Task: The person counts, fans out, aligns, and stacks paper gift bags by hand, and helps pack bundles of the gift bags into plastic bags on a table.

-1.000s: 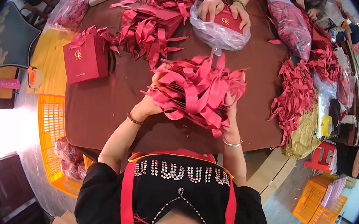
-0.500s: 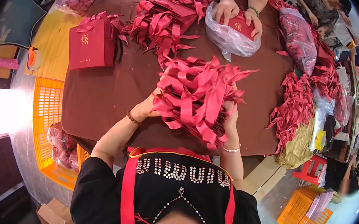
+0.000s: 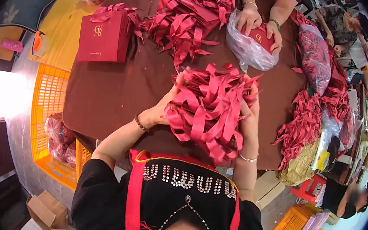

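Observation:
Between my two hands is a thick bundle of red paper gift bags [image 3: 209,111], its ribbon handles spilling over the top and hiding most of the bags. My left hand [image 3: 163,108] presses on the bundle's left side, fingers partly covered by ribbon. On the opposite side my right hand [image 3: 250,113] grips it, fingers curled near the upper edge. Farther left, a stack of red gift bags with a gold logo [image 3: 103,35] stands upright on the brown tablecloth [image 3: 106,89]. Beyond the bundle lies a heap of ribboned bags [image 3: 182,23].
Across the table a co-worker's hands [image 3: 271,30] hold red bags in a clear plastic bag [image 3: 249,50]. Ribboned bags [image 3: 303,114] and a plastic-wrapped bundle [image 3: 314,59] lie along the right side. An orange crate [image 3: 51,96] stands at the left. Other people are at the far right.
The bundle in my hands has shifted slightly right, and my right hand now shows more at its side. The whole view has turned a little. The co-worker's hands stay at the plastic bag.

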Demonstrator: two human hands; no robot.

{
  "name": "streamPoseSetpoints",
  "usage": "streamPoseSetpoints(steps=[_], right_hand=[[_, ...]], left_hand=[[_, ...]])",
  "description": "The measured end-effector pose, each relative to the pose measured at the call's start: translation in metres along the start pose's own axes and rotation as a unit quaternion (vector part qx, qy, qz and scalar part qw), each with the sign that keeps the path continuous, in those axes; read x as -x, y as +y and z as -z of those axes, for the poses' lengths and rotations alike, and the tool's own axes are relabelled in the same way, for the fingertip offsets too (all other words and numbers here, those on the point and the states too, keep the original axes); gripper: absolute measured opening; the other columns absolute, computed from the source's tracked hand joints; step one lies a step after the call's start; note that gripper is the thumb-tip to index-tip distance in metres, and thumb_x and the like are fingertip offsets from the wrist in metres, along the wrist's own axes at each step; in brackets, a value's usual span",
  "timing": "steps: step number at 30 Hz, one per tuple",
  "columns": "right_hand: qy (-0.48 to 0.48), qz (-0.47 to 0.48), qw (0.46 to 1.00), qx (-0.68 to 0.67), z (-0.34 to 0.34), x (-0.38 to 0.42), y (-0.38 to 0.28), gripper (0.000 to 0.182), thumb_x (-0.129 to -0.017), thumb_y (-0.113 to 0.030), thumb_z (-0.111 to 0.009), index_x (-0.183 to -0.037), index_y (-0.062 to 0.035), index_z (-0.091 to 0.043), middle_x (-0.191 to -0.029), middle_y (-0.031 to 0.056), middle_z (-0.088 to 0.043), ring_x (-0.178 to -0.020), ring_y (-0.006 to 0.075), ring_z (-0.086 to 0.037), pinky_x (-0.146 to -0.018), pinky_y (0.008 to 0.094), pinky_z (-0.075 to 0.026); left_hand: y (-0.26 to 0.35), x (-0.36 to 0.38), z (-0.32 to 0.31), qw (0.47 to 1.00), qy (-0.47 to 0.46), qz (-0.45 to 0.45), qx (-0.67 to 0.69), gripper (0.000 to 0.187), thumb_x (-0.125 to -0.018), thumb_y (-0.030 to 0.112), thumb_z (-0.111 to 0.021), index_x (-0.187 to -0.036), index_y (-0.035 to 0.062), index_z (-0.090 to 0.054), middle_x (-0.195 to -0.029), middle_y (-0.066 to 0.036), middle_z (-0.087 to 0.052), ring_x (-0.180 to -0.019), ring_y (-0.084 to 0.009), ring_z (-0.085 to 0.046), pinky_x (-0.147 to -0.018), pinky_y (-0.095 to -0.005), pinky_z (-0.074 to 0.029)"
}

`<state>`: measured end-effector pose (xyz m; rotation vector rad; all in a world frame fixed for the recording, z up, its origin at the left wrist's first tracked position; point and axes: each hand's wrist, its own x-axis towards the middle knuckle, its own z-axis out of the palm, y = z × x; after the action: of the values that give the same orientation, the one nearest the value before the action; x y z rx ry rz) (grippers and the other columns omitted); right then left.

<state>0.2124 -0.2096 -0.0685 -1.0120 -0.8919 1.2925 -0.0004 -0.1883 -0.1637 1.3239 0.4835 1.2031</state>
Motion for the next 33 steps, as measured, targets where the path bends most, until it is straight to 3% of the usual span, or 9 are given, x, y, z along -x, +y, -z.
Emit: streamPoseSetpoints(steps=[5,8,11,12,15,17,21,25,33], right_hand=[[0.038,-0.031,0.993,0.103,-0.001,0.002,0.007,0.042,-0.092,-0.013,-0.047,-0.131,-0.0064,-0.035,-0.122,0.0094,-0.048,-0.110,0.0197,-0.050,-0.093,0.0331,-0.043],[0.049,-0.031,0.998,-0.039,0.009,0.003,0.015,0.044,-0.091,-0.003,-0.043,-0.133,-0.0063,-0.033,-0.120,0.0116,-0.048,-0.106,0.0205,-0.051,-0.091,0.0317,-0.043],[0.127,-0.149,0.956,-0.218,0.036,0.019,0.008,0.047,-0.089,-0.007,-0.046,-0.134,-0.0064,-0.032,-0.118,0.0094,-0.051,-0.106,0.0207,-0.051,-0.090,0.0322,-0.044],[0.170,-0.172,0.963,-0.122,0.028,0.021,-0.019,0.051,-0.087,-0.012,-0.049,-0.135,-0.0056,-0.032,-0.116,0.0073,-0.053,-0.105,0.0204,-0.052,-0.090,0.0326,-0.044],[0.088,0.185,0.976,0.069,0.056,0.018,-0.050,0.057,-0.076,-0.004,-0.045,-0.132,0.0010,-0.032,-0.127,0.0142,-0.043,-0.119,0.0241,-0.041,-0.097,0.0375,-0.036],[0.172,0.417,0.757,0.473,0.011,0.027,-0.086,0.058,-0.079,-0.006,-0.048,-0.131,0.0061,-0.028,-0.135,0.0175,-0.033,-0.127,0.0300,-0.032,-0.105,0.0431,-0.028],[-0.140,0.462,0.559,0.674,-0.033,0.038,-0.090,0.079,-0.065,-0.042,-0.078,-0.125,-0.0164,-0.034,-0.141,0.0213,-0.019,-0.126,0.0456,-0.025,-0.102,0.0572,-0.022],[-0.059,0.330,0.764,0.552,0.007,0.010,-0.006,0.107,-0.055,-0.031,-0.084,-0.138,-0.0156,-0.019,-0.142,0.0225,-0.018,-0.127,0.0435,-0.027,-0.101,0.0513,-0.029],[-0.085,0.335,0.736,0.582,0.009,0.005,-0.007,0.104,-0.052,-0.031,-0.083,-0.136,-0.0121,-0.026,-0.144,0.0232,-0.013,-0.125,0.0450,-0.026,-0.099,0.0491,-0.032]], left_hand=[[-0.001,-0.017,0.004,0.877,0.005,0.218,0.429,0.085,-0.083,0.018,-0.063,-0.144,0.0128,-0.004,-0.131,-0.012,-0.042,-0.118,-0.0204,-0.045,-0.095,-0.0335,-0.041],[0.003,-0.036,0.011,0.971,-0.117,-0.045,-0.204,0.085,-0.074,0.011,-0.071,-0.141,0.0107,-0.020,-0.142,-0.014,-0.030,-0.122,-0.0216,-0.043,-0.098,-0.0327,-0.038],[0.025,-0.047,0.005,0.993,-0.094,0.067,-0.034,0.099,-0.075,0.020,-0.072,-0.144,0.0119,-0.001,-0.134,-0.009,-0.040,-0.123,-0.0197,-0.038,-0.106,-0.0364,-0.026],[0.045,-0.060,0.007,0.954,-0.126,-0.092,-0.255,0.096,-0.072,0.015,-0.075,-0.143,0.0087,-0.011,-0.132,-0.009,-0.043,-0.120,-0.0213,-0.043,-0.104,-0.0363,-0.030],[0.062,-0.072,-0.005,0.970,-0.144,0.052,-0.188,0.094,-0.069,0.017,-0.077,-0.140,0.0063,-0.018,-0.128,-0.012,-0.048,-0.114,-0.0189,-0.050,-0.097,-0.0326,-0.040],[0.091,-0.094,-0.019,0.942,-0.146,-0.041,-0.298,0.093,-0.068,0.019,-0.075,-0.140,0.0063,-0.017,-0.114,-0.015,-0.058,-0.103,-0.0221,-0.059,-0.084,-0.0338,-0.049],[0.110,-0.123,-0.053,0.777,-0.294,-0.116,-0.544,0.095,-0.066,0.019,-0.068,-0.141,0.0052,-0.012,-0.070,-0.016,-0.061,-0.065,-0.0318,-0.061,-0.055,-0.0390,-0.048],[0.090,-0.129,-0.075,0.659,-0.464,-0.015,-0.592,0.082,-0.058,0.022,-0.074,-0.126,-0.0015,-0.034,-0.081,-0.015,-0.060,-0.070,-0.0290,-0.062,-0.056,-0.0383,-0.048],[0.094,-0.133,-0.051,0.774,-0.450,0.028,-0.444,0.101,-0.051,0.025,-0.078,-0.132,0.0020,-0.022,-0.111,-0.023,-0.046,-0.088,-0.0387,-0.055,-0.073,-0.0428,-0.047]])
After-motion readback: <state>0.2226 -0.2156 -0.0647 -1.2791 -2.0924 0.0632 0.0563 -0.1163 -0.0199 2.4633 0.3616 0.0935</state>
